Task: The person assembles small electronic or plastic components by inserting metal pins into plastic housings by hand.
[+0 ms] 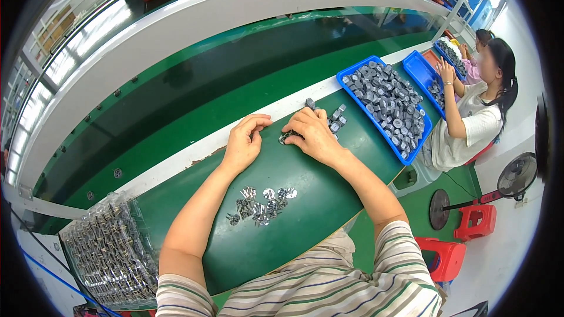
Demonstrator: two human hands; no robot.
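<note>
My right hand [317,135] is over the green tabletop with its fingers bent down onto a small round metal part [284,138], mostly covered by the fingers. Beside it my left hand [244,142] rests on its edge, fingers curled inward; whatever they may hold is hidden. Several grey, roundish plastic pieces [337,118] lie just beyond my right hand, one near its fingertips. Between my forearms is a loose pile of small shiny metal discs with prongs [262,206].
A blue tray [376,123] heaped with grey pieces stands at the right. Plastic-wrapped rows of metal parts [108,249] lie at the left. Beyond the white ledge runs a dark green belt [194,97] carrying a few small parts. At right, a co-worker [470,105] sits by another blue tray [418,69].
</note>
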